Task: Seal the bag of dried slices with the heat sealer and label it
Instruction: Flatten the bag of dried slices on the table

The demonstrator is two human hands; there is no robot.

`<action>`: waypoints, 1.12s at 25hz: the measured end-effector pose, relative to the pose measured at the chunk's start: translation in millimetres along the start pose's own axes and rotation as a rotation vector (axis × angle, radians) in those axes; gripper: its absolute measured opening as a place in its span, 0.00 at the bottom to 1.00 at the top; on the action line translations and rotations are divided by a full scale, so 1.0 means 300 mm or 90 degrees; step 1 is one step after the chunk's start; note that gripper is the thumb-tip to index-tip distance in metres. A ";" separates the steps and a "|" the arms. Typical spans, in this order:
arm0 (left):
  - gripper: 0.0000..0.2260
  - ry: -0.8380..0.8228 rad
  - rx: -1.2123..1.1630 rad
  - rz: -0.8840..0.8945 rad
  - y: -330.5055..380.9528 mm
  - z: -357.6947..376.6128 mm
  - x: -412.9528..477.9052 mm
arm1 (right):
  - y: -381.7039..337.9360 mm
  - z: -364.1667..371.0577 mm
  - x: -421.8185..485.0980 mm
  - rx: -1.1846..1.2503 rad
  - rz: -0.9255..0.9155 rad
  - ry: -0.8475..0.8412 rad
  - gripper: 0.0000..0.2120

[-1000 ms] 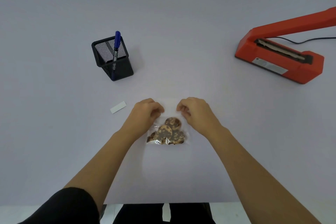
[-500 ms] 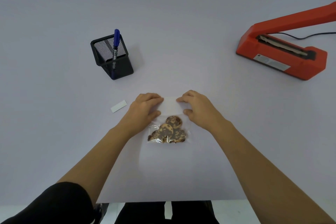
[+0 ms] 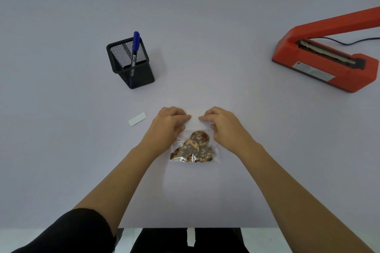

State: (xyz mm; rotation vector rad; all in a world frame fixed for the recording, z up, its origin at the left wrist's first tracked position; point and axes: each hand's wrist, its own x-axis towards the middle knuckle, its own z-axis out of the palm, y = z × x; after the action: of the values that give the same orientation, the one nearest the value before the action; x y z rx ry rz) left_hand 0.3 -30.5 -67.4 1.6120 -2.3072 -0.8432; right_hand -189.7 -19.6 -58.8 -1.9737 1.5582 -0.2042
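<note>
A clear plastic bag (image 3: 194, 148) of brown dried slices lies flat on the table in front of me. My left hand (image 3: 167, 124) presses on the bag's upper left part, and my right hand (image 3: 223, 124) presses on its upper right part, fingertips pointing toward each other across the empty top strip. The red heat sealer (image 3: 322, 61) stands at the far right with its arm raised. A small white label (image 3: 137, 119) lies left of my left hand. A blue marker (image 3: 134, 51) stands in a black mesh pen holder (image 3: 130, 62).
The sealer's black cable (image 3: 349, 42) runs off to the right behind it. The pale table (image 3: 61, 129) ends at its front edge just above my lap.
Both hands have slid forward to the bag's top strip and flattened out, fingers now stretched toward each other. The bag stays in place.
</note>
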 end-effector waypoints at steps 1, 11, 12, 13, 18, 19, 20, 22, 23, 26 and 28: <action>0.14 -0.008 0.006 0.000 -0.002 -0.003 0.001 | 0.001 -0.004 0.003 -0.002 -0.001 0.003 0.24; 0.11 0.000 0.000 -0.035 0.038 -0.003 0.005 | -0.020 0.007 -0.018 0.002 0.001 0.039 0.22; 0.11 -0.006 -0.012 -0.016 0.033 0.000 0.001 | -0.016 0.009 -0.018 -0.001 -0.004 0.031 0.21; 0.10 -0.009 -0.013 -0.002 0.028 -0.001 -0.001 | -0.012 0.008 -0.017 -0.003 -0.010 0.026 0.20; 0.12 -0.017 0.020 0.001 0.025 0.000 0.006 | -0.007 0.000 -0.008 -0.030 -0.017 -0.009 0.19; 0.13 -0.024 0.022 -0.017 0.028 0.002 0.007 | -0.009 0.000 -0.007 -0.037 -0.011 -0.013 0.19; 0.13 -0.029 0.024 -0.033 0.032 0.005 0.009 | -0.012 0.002 -0.008 -0.041 -0.001 -0.009 0.19; 0.13 -0.023 0.034 -0.064 0.040 0.004 0.013 | -0.027 0.016 -0.014 -0.040 0.021 0.021 0.19; 0.13 -0.019 0.035 -0.091 0.042 0.001 0.013 | -0.038 0.025 -0.019 -0.034 0.033 0.047 0.17; 0.15 -0.011 0.016 -0.189 0.049 -0.005 0.009 | -0.064 0.052 -0.029 0.015 0.093 0.143 0.11; 0.15 0.007 0.005 -0.218 0.062 0.002 -0.007 | -0.074 0.066 -0.032 0.036 0.129 0.187 0.10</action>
State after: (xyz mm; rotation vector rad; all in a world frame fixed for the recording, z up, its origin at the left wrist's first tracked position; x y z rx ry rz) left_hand -13.8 -23.8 -57.2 2.0446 -2.0587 -0.8894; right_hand -164.6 -0.9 -60.4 -1.7877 1.9016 -0.4661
